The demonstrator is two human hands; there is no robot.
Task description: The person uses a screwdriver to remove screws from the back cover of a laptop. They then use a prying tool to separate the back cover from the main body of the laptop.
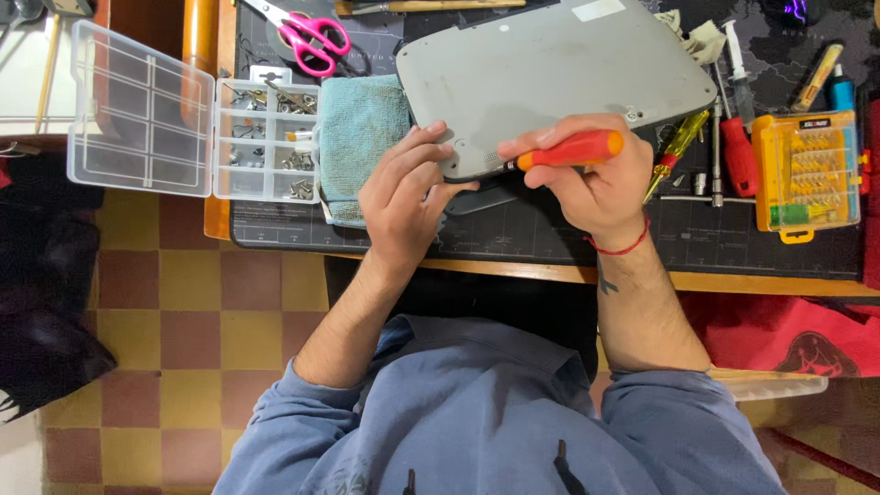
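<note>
A grey laptop lies bottom side up on a dark desk mat, its left end resting on a teal cloth. My right hand grips a screwdriver with an orange and red handle, held sideways with its tip at the laptop's near left corner. My left hand presses that same corner, fingers on the laptop's edge and thumb under it. A dark flat piece sticks out from beneath the corner.
A clear compartment box with small screws stands open at the left, lid folded out. Pink scissors lie behind it. To the right are loose screwdrivers and a yellow bit case. The desk's wooden edge runs below.
</note>
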